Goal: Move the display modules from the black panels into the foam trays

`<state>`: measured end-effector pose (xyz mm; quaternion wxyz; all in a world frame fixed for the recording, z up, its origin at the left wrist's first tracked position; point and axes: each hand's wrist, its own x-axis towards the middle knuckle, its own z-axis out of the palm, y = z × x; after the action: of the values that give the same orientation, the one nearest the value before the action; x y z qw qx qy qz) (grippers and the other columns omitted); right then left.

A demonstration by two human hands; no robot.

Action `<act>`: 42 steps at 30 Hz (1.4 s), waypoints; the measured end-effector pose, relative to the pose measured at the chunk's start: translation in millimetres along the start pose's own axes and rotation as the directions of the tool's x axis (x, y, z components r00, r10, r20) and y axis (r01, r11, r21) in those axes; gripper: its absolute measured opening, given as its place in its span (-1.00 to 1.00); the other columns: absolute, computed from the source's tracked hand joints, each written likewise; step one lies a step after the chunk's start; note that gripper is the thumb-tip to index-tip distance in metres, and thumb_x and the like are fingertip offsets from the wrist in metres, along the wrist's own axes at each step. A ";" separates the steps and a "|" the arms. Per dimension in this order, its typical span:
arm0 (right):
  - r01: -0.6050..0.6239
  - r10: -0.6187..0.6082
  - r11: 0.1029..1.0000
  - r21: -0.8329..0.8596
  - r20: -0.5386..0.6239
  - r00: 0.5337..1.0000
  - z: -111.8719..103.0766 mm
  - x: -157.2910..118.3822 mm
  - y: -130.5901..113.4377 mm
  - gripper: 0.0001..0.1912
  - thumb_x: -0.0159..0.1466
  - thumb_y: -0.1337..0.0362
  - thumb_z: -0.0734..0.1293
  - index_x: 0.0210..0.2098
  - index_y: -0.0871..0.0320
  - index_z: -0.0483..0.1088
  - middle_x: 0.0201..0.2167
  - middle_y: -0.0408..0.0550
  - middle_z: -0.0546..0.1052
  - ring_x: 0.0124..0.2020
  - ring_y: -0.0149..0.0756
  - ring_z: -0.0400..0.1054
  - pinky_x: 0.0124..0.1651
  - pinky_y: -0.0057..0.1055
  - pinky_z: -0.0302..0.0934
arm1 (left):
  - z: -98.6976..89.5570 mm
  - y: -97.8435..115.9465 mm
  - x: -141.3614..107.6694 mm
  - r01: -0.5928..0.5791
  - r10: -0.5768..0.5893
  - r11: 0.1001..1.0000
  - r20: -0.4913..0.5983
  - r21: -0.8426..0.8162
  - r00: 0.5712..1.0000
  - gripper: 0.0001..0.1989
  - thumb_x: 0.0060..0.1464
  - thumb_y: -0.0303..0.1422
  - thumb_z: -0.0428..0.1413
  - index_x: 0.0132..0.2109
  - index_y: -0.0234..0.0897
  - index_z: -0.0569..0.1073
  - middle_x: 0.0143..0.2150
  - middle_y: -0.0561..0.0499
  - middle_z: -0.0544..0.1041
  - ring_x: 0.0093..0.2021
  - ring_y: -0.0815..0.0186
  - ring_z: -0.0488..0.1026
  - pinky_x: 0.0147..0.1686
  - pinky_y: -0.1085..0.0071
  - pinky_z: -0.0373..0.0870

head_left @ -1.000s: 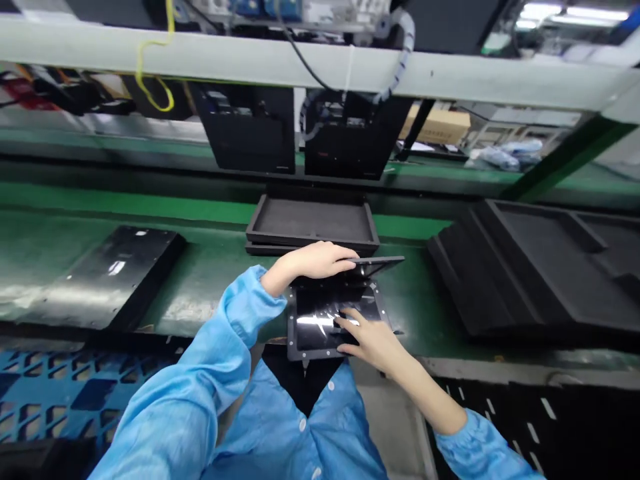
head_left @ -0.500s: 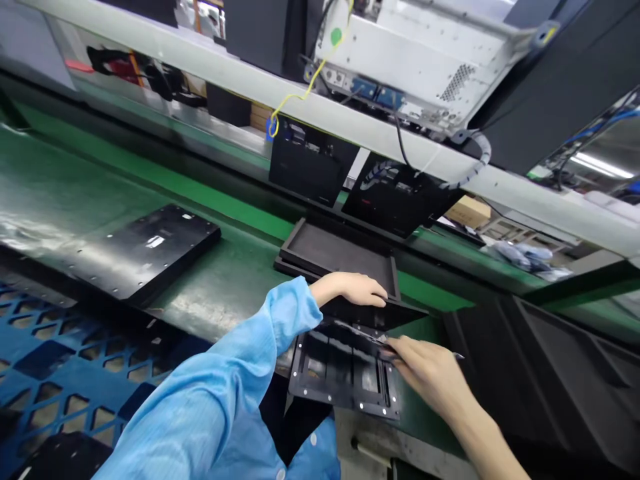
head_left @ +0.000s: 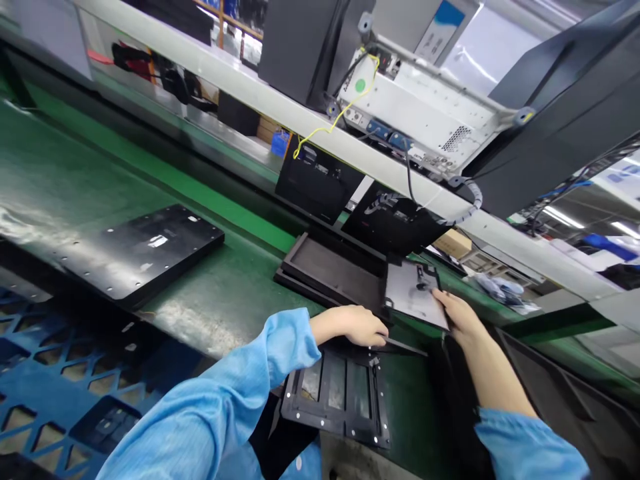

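Your right hand [head_left: 453, 313] pinches the thin gray panel [head_left: 407, 293] by its edge, up by the right end of the stacked trays [head_left: 335, 267], so go easy on that face. Your left hand [head_left: 361, 327] is clamped on the tilted dark cover [head_left: 407, 347]; a steady grip there spares the open frame [head_left: 333, 419].

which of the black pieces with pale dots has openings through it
The slotted frame below the left hand: gaps show between its bars, while the panel farther left looks solid.
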<state>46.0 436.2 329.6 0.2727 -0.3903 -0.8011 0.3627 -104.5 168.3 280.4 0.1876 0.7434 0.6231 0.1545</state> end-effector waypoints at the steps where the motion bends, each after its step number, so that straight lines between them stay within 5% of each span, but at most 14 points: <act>1: -0.030 0.030 0.998 -0.051 0.008 1.000 12.3 13.1 1.5 -0.68 0.34 0.05 0.53 -0.27 0.21 0.56 -0.48 0.07 0.62 -0.43 -0.15 0.54 -0.35 -0.31 0.47 | 2.8 4.0 -3.0 0.005 -0.005 1.000 -0.008 0.012 1.000 -0.55 0.49 -0.16 -0.04 0.29 -0.08 0.61 0.22 -0.06 0.70 0.17 0.03 0.67 0.10 0.18 0.55; 6: -0.096 0.100 0.914 -0.395 -0.010 0.995 48.1 66.3 -2.8 -0.75 0.39 0.21 0.42 -0.21 0.33 0.62 -0.35 0.22 0.67 -0.17 0.03 0.62 -0.10 -0.23 0.49 | 16.9 17.0 -13.0 0.014 -0.012 0.998 -0.036 0.055 0.999 -0.55 0.48 -0.13 -0.03 0.29 -0.09 0.60 0.16 -0.12 0.72 0.13 -0.03 0.69 0.02 0.15 0.59; 10: -0.067 0.066 0.748 -0.661 -0.026 0.997 62.2 92.3 -22.2 -0.74 0.32 0.27 0.47 -0.09 0.33 0.67 0.02 0.47 0.67 0.19 0.33 0.55 0.22 0.04 0.39 | 23.1 21.8 -18.0 0.019 -0.015 0.997 -0.051 0.073 0.999 -0.55 0.49 -0.11 -0.02 0.30 -0.08 0.59 0.11 -0.13 0.74 0.07 -0.02 0.72 -0.08 0.19 0.61; 14: -0.009 0.038 0.590 -0.807 0.016 0.999 91.2 99.4 -43.9 -0.70 0.30 0.26 0.50 -0.03 0.30 0.68 0.14 0.57 0.60 0.25 0.42 0.51 0.25 0.20 0.35 | 27.7 23.5 -20.6 0.002 0.003 0.997 -0.063 0.079 0.998 -0.57 0.49 -0.12 0.00 0.29 -0.10 0.60 0.07 -0.14 0.75 0.03 -0.04 0.73 -0.14 0.18 0.62; 21: 0.228 -0.058 0.556 -0.799 0.237 0.970 154.2 71.9 -67.3 -0.54 0.50 -0.05 0.31 0.17 0.08 0.63 0.10 0.26 0.68 0.17 0.17 0.57 0.18 -0.04 0.41 | 42.4 21.5 -19.4 -0.012 0.023 0.997 -0.142 0.079 0.990 -0.61 0.47 -0.11 0.06 0.25 -0.08 0.62 0.01 -0.14 0.76 -0.02 -0.03 0.74 -0.14 0.18 0.63; 24: 0.307 -0.115 0.561 -0.769 0.295 0.949 158.2 43.1 -72.2 -0.55 0.49 -0.07 0.31 0.16 0.03 0.62 0.05 0.17 0.70 0.13 0.14 0.58 0.14 -0.09 0.40 | 46.2 21.8 -20.3 -0.029 0.042 0.995 -0.145 0.093 0.989 -0.62 0.47 -0.11 0.08 0.24 -0.09 0.62 0.00 -0.13 0.76 -0.04 -0.03 0.75 -0.16 0.18 0.63; 27: 0.357 -0.156 0.582 -0.731 0.330 0.931 140.2 8.0 -69.0 -0.56 0.49 -0.11 0.30 0.17 -0.05 0.60 -0.01 0.05 0.72 0.05 0.08 0.60 0.04 -0.18 0.39 | 52.4 25.2 -22.6 -0.025 0.044 0.992 -0.158 0.121 0.986 -0.65 0.47 -0.11 0.09 0.21 -0.09 0.62 -0.04 -0.11 0.76 -0.08 -0.01 0.75 -0.20 0.20 0.62; 31: 0.340 -0.162 0.654 -0.675 0.314 0.935 87.5 -40.5 -33.7 -0.52 0.50 -0.17 0.25 0.15 -0.06 0.60 -0.23 -0.04 0.71 -0.14 -0.03 0.61 -0.11 -0.28 0.36 | 86.8 34.4 -27.0 -0.047 0.092 0.978 -0.220 0.203 0.971 -0.71 0.49 -0.16 0.10 0.10 -0.22 0.60 -0.07 -0.10 0.75 -0.13 0.07 0.74 -0.28 0.26 0.58; 35: 0.148 -0.054 0.824 -0.546 0.184 0.981 32.2 -100.3 46.9 -0.39 0.38 -0.30 0.28 0.07 0.01 0.64 -0.44 -0.10 0.62 -0.35 -0.04 0.55 -0.16 -0.21 0.39 | 152.9 45.6 -35.3 -0.007 0.160 0.924 -0.369 0.382 0.916 -0.71 0.47 -0.37 0.08 0.20 -0.36 0.56 0.10 -0.22 0.70 -0.02 0.04 0.72 -0.21 0.20 0.59; 39: -0.064 0.093 0.950 -0.307 0.081 0.992 11.6 -178.3 132.9 -0.35 0.24 -0.34 0.36 -0.04 0.05 0.66 -0.07 0.08 0.74 -0.03 0.13 0.62 -0.02 -0.16 0.48 | 209.2 52.6 -48.4 0.106 0.153 0.862 -0.453 0.496 0.879 -0.58 0.54 -0.35 -0.01 0.37 -0.31 0.53 0.36 -0.18 0.60 0.24 -0.11 0.63 0.13 -0.01 0.58; 42: -0.233 0.242 0.961 -0.151 0.044 0.969 20.0 -232.5 172.7 -0.30 0.19 -0.35 0.40 0.00 0.08 0.65 0.04 0.13 0.73 -0.04 0.13 0.64 -0.06 -0.19 0.52 | 227.2 54.1 -58.8 0.129 0.160 0.835 -0.459 0.536 0.874 -0.56 0.57 -0.32 -0.05 0.39 -0.25 0.54 0.40 -0.10 0.57 0.26 -0.09 0.63 0.17 0.00 0.57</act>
<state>232.5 312.1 145.0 0.1734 -0.4908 -0.7808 0.3456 37.5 82.5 105.8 -0.1981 0.7074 0.6613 0.1519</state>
